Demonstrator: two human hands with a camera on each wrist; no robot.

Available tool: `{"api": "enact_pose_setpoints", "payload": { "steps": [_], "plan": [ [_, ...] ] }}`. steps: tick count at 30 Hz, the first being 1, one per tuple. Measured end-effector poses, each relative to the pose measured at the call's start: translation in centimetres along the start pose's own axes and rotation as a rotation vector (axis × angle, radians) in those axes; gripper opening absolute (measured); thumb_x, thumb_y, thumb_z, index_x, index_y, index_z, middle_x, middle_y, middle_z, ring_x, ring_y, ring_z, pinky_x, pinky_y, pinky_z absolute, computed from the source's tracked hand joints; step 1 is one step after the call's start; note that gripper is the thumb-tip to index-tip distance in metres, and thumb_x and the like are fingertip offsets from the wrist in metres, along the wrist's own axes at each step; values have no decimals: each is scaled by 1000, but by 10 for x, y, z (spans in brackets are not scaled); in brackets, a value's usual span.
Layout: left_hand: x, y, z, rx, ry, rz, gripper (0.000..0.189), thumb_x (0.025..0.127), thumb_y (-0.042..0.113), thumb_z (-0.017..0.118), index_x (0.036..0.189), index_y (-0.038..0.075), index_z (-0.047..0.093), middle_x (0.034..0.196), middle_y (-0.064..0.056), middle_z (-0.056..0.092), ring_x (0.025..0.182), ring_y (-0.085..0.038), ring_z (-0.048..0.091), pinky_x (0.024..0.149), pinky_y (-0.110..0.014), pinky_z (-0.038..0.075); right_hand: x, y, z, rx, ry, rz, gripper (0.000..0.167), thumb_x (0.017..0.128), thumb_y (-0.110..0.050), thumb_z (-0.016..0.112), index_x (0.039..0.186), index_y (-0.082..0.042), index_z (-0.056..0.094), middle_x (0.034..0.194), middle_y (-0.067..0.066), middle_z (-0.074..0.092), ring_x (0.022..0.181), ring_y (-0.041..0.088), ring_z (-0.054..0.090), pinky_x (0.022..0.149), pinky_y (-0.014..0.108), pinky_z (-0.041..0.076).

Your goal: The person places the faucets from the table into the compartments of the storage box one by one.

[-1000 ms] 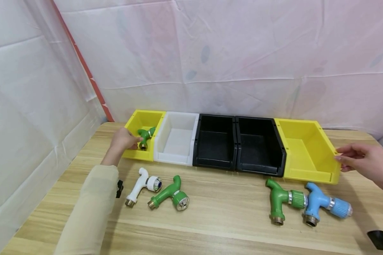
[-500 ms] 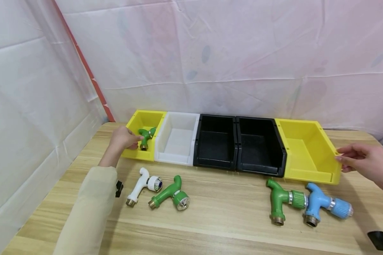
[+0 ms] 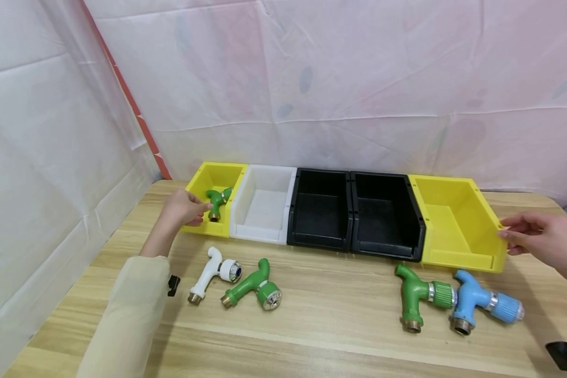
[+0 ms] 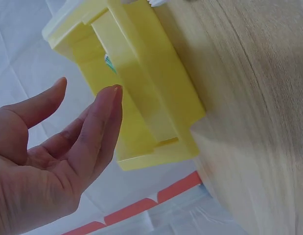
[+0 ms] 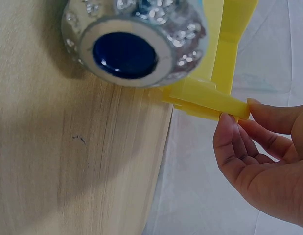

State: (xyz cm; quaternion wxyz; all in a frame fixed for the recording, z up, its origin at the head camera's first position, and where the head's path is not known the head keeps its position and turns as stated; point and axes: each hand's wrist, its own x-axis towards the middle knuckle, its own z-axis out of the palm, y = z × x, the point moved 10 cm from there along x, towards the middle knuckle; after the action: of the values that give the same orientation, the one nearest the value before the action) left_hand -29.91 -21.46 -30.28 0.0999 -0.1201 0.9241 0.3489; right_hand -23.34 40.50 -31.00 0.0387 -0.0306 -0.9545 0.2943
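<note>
My left hand (image 3: 183, 208) hovers over the front left edge of the small yellow bin (image 3: 222, 173). Inside that bin lies a green faucet (image 3: 216, 202), close to the fingertips in the head view. The left wrist view shows the thumb and fingers of the left hand (image 4: 68, 142) spread apart with nothing between them, before the bin's front lip (image 4: 136, 73). At the far right, my right hand (image 3: 543, 236) pinches the side edge of the large yellow bin (image 3: 446, 226) between thumb and fingers. That pinch shows clearly in the right wrist view, on the yellow rim (image 5: 210, 100).
Between the yellow bins stand a white bin (image 3: 260, 210) and two black bins (image 3: 320, 218). In front lie a white faucet (image 3: 210, 273), a green faucet (image 3: 251, 283), another green faucet (image 3: 412, 299) and a blue faucet (image 3: 472, 299) on the wooden table (image 3: 331, 315). A fabric wall stands behind.
My left forearm has shifted slightly left and toward me, and the hand has eased a little off the green faucet. The right hand keeps its grip on the bin edge.
</note>
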Motion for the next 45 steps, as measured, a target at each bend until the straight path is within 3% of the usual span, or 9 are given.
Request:
{"api": "enact_pose_setpoints", "payload": {
  "steps": [11,19,28,39,45],
  "plan": [
    [-19,6,-4,41,3,73,39,87,20,63,108,-12,57,106,-26,54,75,-25,62,67,-31,54,0,-4,-1,1,11,-3,27,92,1,49,109,21,43,78,21,59,53,11,55,49,28,51],
    [-31,-1,-2,44,-12,92,37,87,23,63,105,-9,58,104,-25,53,71,-23,62,67,-32,54,2,-6,1,2,10,-17,26,92,1,49,109,21,43,78,22,59,53,12,55,49,28,51],
    [-45,-10,13,56,-64,89,34,86,21,64,103,-8,59,81,-15,61,63,-17,60,64,-32,53,2,-4,0,13,17,-10,26,92,2,49,109,21,43,79,22,58,53,11,55,48,28,51],
    [-57,-30,27,113,-117,68,32,85,24,65,98,-5,62,73,-8,61,65,-19,58,59,-30,49,1,-2,0,6,16,23,26,92,2,49,109,20,42,81,24,56,53,10,54,49,27,52],
    [-66,-36,36,86,-154,65,23,84,17,65,91,-5,61,71,-9,58,64,-18,57,58,-31,51,1,-3,1,9,11,-1,25,92,2,49,108,20,43,79,22,57,53,9,54,49,27,52]
  ]
}}
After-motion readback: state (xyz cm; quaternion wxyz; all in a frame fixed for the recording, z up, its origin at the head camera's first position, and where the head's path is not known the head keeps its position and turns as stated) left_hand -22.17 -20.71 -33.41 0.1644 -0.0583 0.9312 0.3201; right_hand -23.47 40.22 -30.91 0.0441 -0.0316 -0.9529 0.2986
